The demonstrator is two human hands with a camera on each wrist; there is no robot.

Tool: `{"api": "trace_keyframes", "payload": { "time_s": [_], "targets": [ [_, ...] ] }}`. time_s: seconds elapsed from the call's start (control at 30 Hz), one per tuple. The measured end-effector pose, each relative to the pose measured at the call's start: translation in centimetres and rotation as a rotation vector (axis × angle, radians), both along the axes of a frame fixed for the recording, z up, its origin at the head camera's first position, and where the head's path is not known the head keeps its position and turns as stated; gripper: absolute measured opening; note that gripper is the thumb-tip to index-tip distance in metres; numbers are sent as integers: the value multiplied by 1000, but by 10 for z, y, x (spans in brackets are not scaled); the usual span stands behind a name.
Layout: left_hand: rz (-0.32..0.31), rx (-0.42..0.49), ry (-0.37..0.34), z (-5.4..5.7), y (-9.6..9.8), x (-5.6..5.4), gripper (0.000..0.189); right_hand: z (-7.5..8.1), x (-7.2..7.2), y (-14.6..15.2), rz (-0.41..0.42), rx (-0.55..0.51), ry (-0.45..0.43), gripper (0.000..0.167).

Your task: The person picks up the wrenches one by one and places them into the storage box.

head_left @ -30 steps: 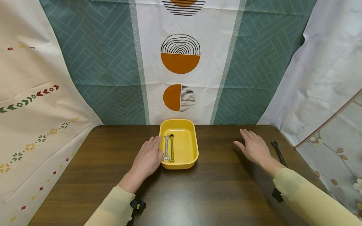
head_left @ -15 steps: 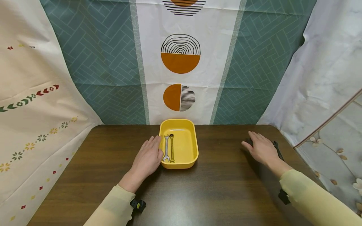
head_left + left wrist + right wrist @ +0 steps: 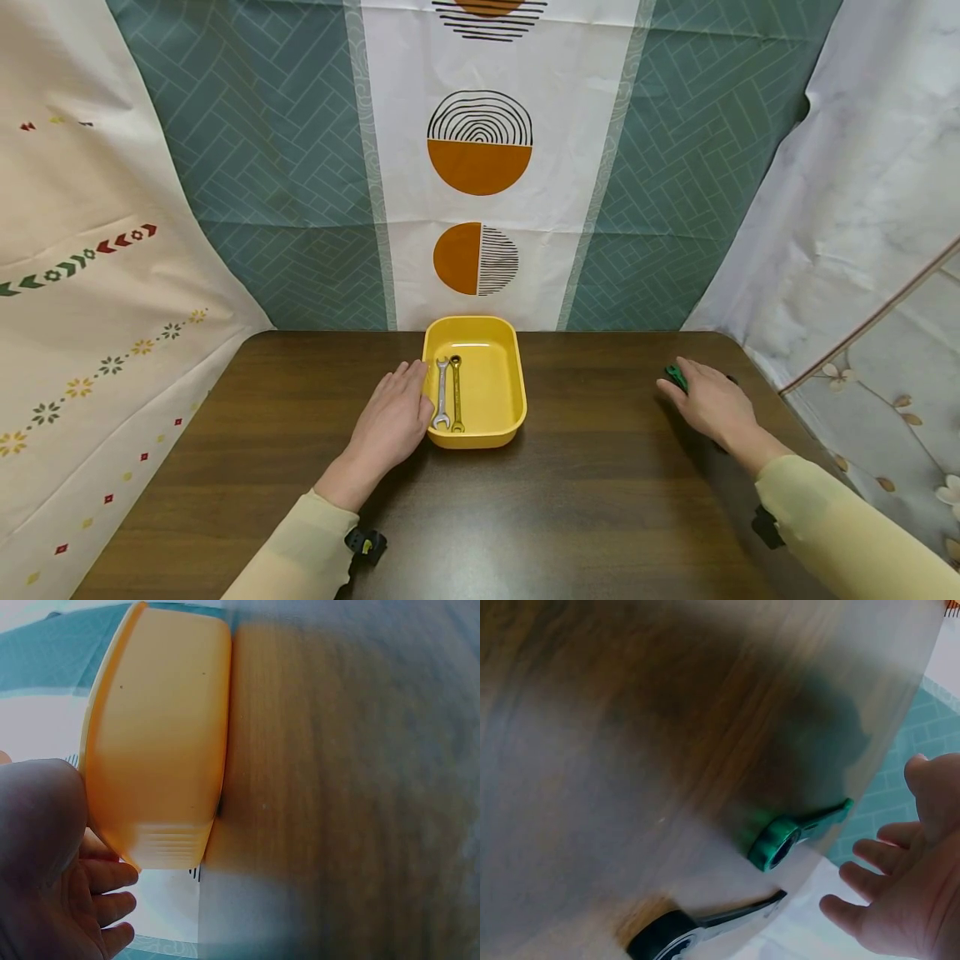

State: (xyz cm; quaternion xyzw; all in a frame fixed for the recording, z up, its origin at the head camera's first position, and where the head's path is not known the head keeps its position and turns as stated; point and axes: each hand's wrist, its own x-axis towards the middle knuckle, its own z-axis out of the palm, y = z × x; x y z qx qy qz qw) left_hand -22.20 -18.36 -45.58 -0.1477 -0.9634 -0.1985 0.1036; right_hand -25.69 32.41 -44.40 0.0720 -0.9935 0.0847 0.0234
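A yellow tray (image 3: 491, 392) stands at the back middle of the table. In it a silver wrench (image 3: 442, 398) and a gold-coloured wrench (image 3: 457, 396) lie side by side along the left wall. My left hand (image 3: 392, 412) rests at the tray's left rim with its fingers fairly straight. At the right, my right hand (image 3: 716, 408) is above a green wrench (image 3: 676, 377), whose far end shows past the fingers. The right wrist view shows the loosely bent fingers apart from the green wrench (image 3: 776, 844). Beside it lies a black wrench (image 3: 664, 936), mostly hidden by the hand in the head view.
The dark wooden table (image 3: 570, 500) has rounded back corners. A patterned curtain (image 3: 637, 250) hangs along the back edge, with a cream cloth (image 3: 127, 250) at the left and a marbled pale cloth (image 3: 862, 250) at the right.
My right hand has moved right and slightly nearer. The green wrench now shows by its fingers, and the hand hides most of the black wrench. The left hand and tray have stayed still.
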Motion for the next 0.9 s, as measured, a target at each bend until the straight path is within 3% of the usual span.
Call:
{"api": "trace_keyframes", "payload": {
  "time_s": [0.57,0.9],
  "targets": [
    [-8,5,13,0,-1,0,58,-1,3,19,-80,-4,-44,77],
    [-3,-1,-1,-1,-1,0,59,-1,2,26,-74,6,-39,56]
  ]
}}
